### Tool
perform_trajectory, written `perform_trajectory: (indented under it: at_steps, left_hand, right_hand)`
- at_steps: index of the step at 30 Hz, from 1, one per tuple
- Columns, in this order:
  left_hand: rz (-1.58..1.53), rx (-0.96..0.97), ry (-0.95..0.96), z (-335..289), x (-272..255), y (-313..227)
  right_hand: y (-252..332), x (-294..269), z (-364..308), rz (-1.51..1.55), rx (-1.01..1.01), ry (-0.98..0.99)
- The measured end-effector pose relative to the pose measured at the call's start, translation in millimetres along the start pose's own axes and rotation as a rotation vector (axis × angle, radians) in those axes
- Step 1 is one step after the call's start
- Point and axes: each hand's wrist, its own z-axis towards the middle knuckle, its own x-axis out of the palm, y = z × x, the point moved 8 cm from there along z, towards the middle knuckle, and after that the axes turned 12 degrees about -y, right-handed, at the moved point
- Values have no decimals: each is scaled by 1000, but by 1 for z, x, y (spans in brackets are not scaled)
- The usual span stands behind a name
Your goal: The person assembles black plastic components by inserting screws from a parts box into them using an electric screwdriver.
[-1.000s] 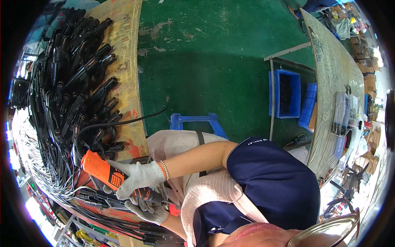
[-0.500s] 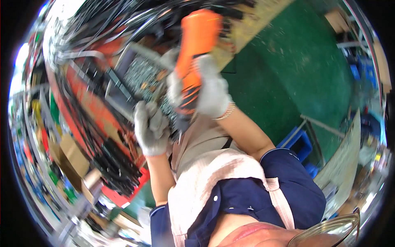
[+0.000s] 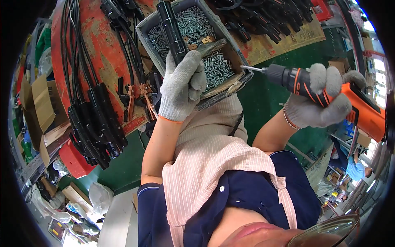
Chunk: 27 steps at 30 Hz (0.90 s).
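My gloved left hand [image 3: 183, 84] is closed around the lower end of a black tubular plastic handle [image 3: 169, 29]. That handle lies tilted above a grey bin [image 3: 230, 43] of small silvery screws [image 3: 218, 68]. A few copper-coloured pieces [image 3: 207, 39] rest among the screws. Off to the right, my gloved right hand [image 3: 325, 99] grips an orange and black power screwdriver [image 3: 366, 111]. Its thin bit points left, and the tip shows at the bin's right corner; whether it touches the bin I cannot tell.
A worn red bench [image 3: 98, 45] carries black cables and a bundle of black handles [image 3: 96, 123]. Copper-coloured clamp parts [image 3: 144, 92] lie beside the bin, and more black handles [image 3: 271, 20] behind it. A cardboard box [image 3: 43, 103] stands at left. Another person [image 3: 356, 168] is far right.
The power screwdriver has swung from in front of me out to the right and now points left. My left hand now holds the black handle over the bin. The view has shifted too.
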Motion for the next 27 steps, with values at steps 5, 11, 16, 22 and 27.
perform_trajectory:
  at_steps: [5, 11, 16, 22, 27]
  left_hand:
    - [25, 9, -41, 1, -1, 0]
    - [74, -54, -84, 2, -2, 1]
    - [-37, -77, -43, 5, -3, 4]
    - [-38, -102, -46, 7, -3, 3]
    - [-51, -72, -19, 8, -2, 3]
  right_hand:
    - [-25, -7, -5, -228, -66, -245]
    - [-38, -26, -10, -374, -89, -324]
    - [-52, -24, -12, -275, -1, -253]
    - [-62, -28, -12, -339, 8, -286]
    - [-67, -28, -11, -319, 14, -256]
